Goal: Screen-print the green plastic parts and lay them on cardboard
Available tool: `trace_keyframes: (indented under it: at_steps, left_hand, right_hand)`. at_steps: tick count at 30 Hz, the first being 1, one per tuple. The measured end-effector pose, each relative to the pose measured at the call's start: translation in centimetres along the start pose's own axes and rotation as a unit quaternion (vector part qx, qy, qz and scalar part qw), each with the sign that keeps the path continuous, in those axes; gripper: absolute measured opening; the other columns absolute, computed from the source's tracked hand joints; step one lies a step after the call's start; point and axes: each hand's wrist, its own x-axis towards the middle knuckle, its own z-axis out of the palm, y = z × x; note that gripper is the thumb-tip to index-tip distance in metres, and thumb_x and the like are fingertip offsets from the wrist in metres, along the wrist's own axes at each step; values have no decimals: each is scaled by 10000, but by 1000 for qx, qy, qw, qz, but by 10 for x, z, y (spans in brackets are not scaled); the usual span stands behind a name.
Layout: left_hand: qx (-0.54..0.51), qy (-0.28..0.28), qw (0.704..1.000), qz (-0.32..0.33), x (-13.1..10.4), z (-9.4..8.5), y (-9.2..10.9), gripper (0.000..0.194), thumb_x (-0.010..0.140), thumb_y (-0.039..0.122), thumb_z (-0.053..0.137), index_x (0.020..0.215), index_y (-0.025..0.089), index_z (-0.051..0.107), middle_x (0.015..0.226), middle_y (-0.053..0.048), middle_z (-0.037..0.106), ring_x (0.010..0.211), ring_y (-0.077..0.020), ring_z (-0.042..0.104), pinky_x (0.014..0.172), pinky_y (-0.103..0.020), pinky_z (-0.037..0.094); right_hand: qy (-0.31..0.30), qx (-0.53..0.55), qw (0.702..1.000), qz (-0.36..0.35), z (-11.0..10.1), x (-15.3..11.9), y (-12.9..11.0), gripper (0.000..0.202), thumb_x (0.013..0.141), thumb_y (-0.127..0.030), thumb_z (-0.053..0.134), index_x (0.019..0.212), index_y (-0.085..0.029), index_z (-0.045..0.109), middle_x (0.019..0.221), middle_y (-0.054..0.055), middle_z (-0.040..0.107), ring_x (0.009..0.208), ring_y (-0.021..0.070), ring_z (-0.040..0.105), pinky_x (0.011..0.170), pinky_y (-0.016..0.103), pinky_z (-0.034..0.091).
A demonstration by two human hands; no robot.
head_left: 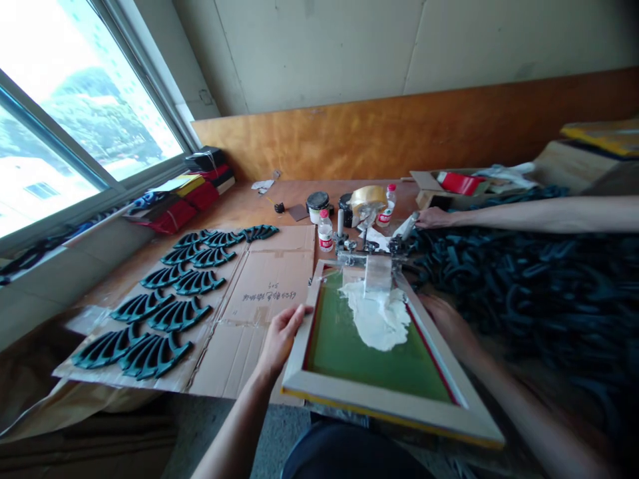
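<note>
A screen printing frame (394,402) with green mesh lies hinged in front of me, its near end toward my lap. White paste (379,319) is spread over the upper part of the mesh, and a pale squeegee-like block (378,274) stands in it. My left hand (280,340) is closed on the frame's left edge. At the right edge is my right hand (449,326), smeared by motion, its fingers partly hidden. Behind the frame sits a metal hinge clamp (367,256). Another person's hand (434,218) reaches in from the right to the clamp's handle-like part (407,226).
Several dark green fan-shaped pieces (197,281) lie in rows on flattened cardboard (264,293) at left. A dark heap of similar-coloured parts (514,279) fills the right. Bottles (325,233), a tub (317,207) and a tape roll (368,197) stand behind the clamp.
</note>
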Motion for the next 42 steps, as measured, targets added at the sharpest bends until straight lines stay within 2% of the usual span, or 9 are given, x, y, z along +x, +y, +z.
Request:
trace_keyframes:
  at_steps: [4, 7, 12, 18, 21, 28, 34, 38, 42]
  left_hand:
    - [91, -13, 995, -43, -6, -1, -70, 680, 774, 534, 598, 1357, 198, 497, 657, 34, 605, 608, -124, 558, 566, -215, 417]
    - [166, 1, 985, -39, 1, 3, -99, 632, 822, 455, 544, 1398, 221, 434, 646, 50, 584, 621, -121, 555, 590, -216, 413]
    - [211, -15, 977, -31, 7, 1, -109, 544, 844, 430, 495, 1351, 231, 488, 726, 24, 632, 678, -141, 581, 620, -232, 415]
    - [208, -13, 977, -42, 7, 0, -111, 517, 846, 410, 496, 1325, 216, 513, 770, 11, 654, 697, -145, 587, 656, -237, 427]
    - [201, -9, 979, -44, 7, 1, -112, 504, 845, 396, 505, 1313, 209, 524, 782, 4, 655, 704, -146, 583, 654, -237, 424]
    - [157, -4, 986, -63, 5, 3, -106, 506, 836, 393, 527, 1305, 205, 534, 752, 6, 640, 668, -140, 565, 613, -233, 413]
    - [108, -14, 991, -78, 1, 1, -88, 613, 799, 444, 584, 1351, 195, 487, 663, 41, 575, 590, -107, 504, 548, -209, 371]
    - [36, -34, 996, -70, -5, -3, -51, 709, 746, 498, 645, 1364, 194, 474, 618, 60, 541, 531, -90, 461, 510, -200, 337]
    - [-18, -26, 999, -41, -5, -3, 5, 519, 783, 561, 593, 1082, 145, 674, 752, -9, 635, 637, -116, 533, 566, -214, 392]
  right_hand:
    - [93, 27, 994, -48, -28, 31, -26, 468, 912, -430, 481, 1300, -169, 505, 1270, 128, 566, 1146, 272, 546, 947, 388, 466]
    - [42, -37, 992, -111, -24, 50, -70, 447, 818, -332, 639, 1220, -170, 532, 1185, 118, 590, 1115, 278, 539, 930, 377, 454]
    - [-77, -97, 985, -118, -1, 34, -99, 61, 827, -156, 570, 880, -170, 598, 849, 70, 641, 809, 219, 599, 709, 302, 466]
    - [-68, 3, 939, -338, -8, -25, -90, 244, 789, -14, 436, 841, -172, 614, 831, 66, 630, 839, 204, 562, 750, 308, 448]
    - [-130, 25, 930, -343, -18, -24, -89, 214, 775, -23, 474, 800, -188, 608, 771, 36, 617, 781, 194, 556, 703, 302, 446]
    - [47, 24, 931, -360, -2, -34, -91, 335, 800, -10, 391, 984, -144, 637, 939, 99, 661, 949, 234, 575, 845, 359, 469]
    - [-45, 36, 965, -255, -19, 0, -97, 207, 869, -207, 564, 1068, -217, 618, 965, 54, 664, 885, 206, 609, 789, 323, 493]
    - [14, -31, 991, -126, -44, 55, -100, 543, 855, -345, 625, 1369, -286, 460, 1003, 38, 670, 845, 210, 639, 697, 293, 501]
    - [153, -12, 988, -23, -75, 67, -64, 484, 881, -458, 558, 1301, -218, 547, 866, 48, 677, 704, 193, 631, 610, 262, 463]
